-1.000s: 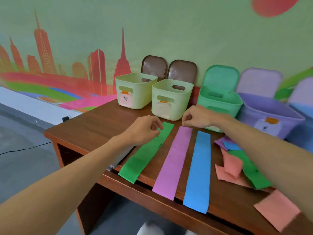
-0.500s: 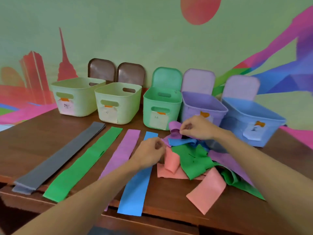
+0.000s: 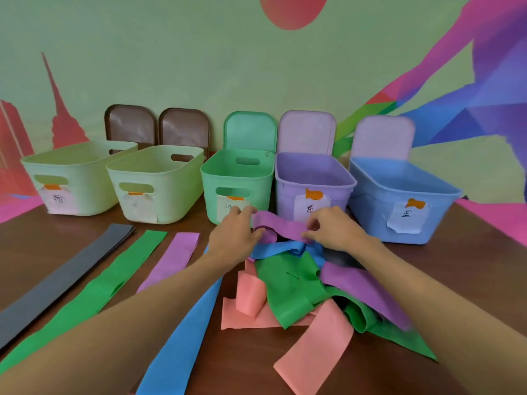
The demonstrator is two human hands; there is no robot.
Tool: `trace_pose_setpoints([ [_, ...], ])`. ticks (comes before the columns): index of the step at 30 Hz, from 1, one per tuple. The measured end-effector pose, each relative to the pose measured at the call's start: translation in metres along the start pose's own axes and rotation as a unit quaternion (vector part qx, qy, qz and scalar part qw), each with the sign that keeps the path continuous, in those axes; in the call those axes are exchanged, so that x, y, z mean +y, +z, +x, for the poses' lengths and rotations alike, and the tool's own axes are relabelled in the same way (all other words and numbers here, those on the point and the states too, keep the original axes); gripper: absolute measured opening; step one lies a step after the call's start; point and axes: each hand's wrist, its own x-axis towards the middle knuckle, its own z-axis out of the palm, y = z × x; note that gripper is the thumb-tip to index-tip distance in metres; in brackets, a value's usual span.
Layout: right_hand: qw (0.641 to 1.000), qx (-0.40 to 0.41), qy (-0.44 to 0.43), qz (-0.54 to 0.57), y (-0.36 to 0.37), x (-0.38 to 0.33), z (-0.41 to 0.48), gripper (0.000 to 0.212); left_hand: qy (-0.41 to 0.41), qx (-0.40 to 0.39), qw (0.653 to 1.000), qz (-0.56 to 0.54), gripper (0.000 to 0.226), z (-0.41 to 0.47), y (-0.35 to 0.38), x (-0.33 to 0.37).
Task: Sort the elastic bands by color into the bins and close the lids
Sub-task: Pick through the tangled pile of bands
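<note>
You pinch the purple band [image 3: 281, 225] with your left hand [image 3: 236, 238] and right hand [image 3: 332, 228], lifting it off the pile [image 3: 296, 283] just before the purple bin [image 3: 313, 181], seemingly to free it for sorting.
</note>
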Motion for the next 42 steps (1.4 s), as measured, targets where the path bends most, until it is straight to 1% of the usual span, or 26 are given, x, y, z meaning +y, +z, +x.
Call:
trace_pose_setpoints([
  [2,0.999,-0.010,0.036,0.006,0.006,0.003,0.003,0.044,0.035,0.032,0.998,0.044,0.049,0.003,0.003,0.003],
  [3,0.999,-0.006,0.053,0.011,0.008,0.002,0.004,0.049,0.050,0.045,0.995,0.069,0.049,0.005,0.003,0.004],
  [5,0.997,-0.002,0.082,0.014,0.009,-0.001,0.005,0.051,0.080,0.061,0.986,0.130,0.045,0.009,0.005,0.004],
  [7,0.995,-0.005,0.094,0.014,0.009,-0.005,0.006,0.050,0.098,0.067,0.979,0.168,0.037,0.014,0.003,0.003],
  [10,0.995,-0.001,0.098,0.027,0.005,-0.012,0.005,0.047,0.111,0.063,0.978,0.165,0.026,0.015,-0.001,0.002],
  [11,0.995,0.003,0.097,0.037,0.003,-0.013,0.004,0.042,0.114,0.059,0.978,0.163,0.027,0.013,-0.002,0.002],
  [13,0.995,0.017,0.085,0.058,-0.003,-0.015,0.002,0.031,0.113,0.049,0.980,0.156,0.036,0.009,-0.003,0.002],
  [15,0.993,0.048,0.068,0.085,-0.009,-0.016,-0.001,0.025,0.114,0.035,0.983,0.143,0.042,0.004,-0.006,0.003],
  [18,0.982,0.091,0.055,0.157,-0.020,-0.021,-0.006,0.019,0.109,-0.016,0.988,0.108,0.034,-0.004,-0.015,0.002],
  [20,0.961,0.106,0.042,0.251,-0.030,-0.029,-0.012,0.018,0.089,-0.060,0.992,0.060,0.031,-0.012,-0.023,0.000],
  [22,0.934,0.124,0.015,0.335,-0.039,-0.042,-0.015,0.019,0.062,-0.095,0.993,-0.019,0.033,-0.019,-0.029,0.000],
  [25,0.909,0.154,-0.023,0.386,-0.051,-0.059,-0.018,0.019,0.037,-0.092,0.985,-0.141,0.041,-0.027,-0.042,0.001],
  [27,0.889,0.182,-0.034,0.419,-0.060,-0.069,-0.019,0.018,0.020,-0.075,0.972,-0.222,0.051,-0.032,-0.051,0.002],
  [29,0.859,0.216,-0.024,0.463,-0.070,-0.077,-0.022,0.017,-0.002,-0.091,0.946,-0.312,0.061,-0.036,-0.060,0.004],
  [30,0.843,0.229,-0.019,0.486,-0.076,-0.081,-0.024,0.016,-0.005,-0.105,0.938,-0.329,0.062,-0.038,-0.065,0.006],
  [31,0.830,0.238,-0.019,0.505,-0.080,-0.085,-0.027,0.016,0.003,-0.115,0.943,-0.311,0.054,-0.039,-0.069,0.008],
  [33,0.810,0.256,-0.030,0.527,-0.088,-0.091,-0.032,0.016,0.054,-0.094,0.974,-0.198,0.024,-0.040,-0.074,0.013],
  [34,0.802,0.268,-0.035,0.532,-0.091,-0.094,-0.035,0.016,0.069,-0.067,0.983,-0.156,0.016,-0.039,-0.076,0.016],
  [35,0.795,0.282,-0.037,0.536,-0.094,-0.096,-0.037,0.015,0.066,-0.046,0.985,-0.149,0.015,-0.039,-0.076,0.017],
  [38,0.774,0.320,-0.031,0.545,-0.105,-0.101,-0.038,0.016,0.034,-0.050,0.973,-0.221,0.017,-0.035,-0.073,0.020],
  [40,0.762,0.348,-0.028,0.546,-0.111,-0.102,-0.039,0.017,0.040,-0.047,0.967,-0.246,0.011,-0.036,-0.073,0.025],
  [42,0.752,0.381,-0.028,0.537,-0.115,-0.102,-0.038,0.015,0.057,-0.013,0.959,-0.277,0.014,-0.037,-0.075,0.031],
])
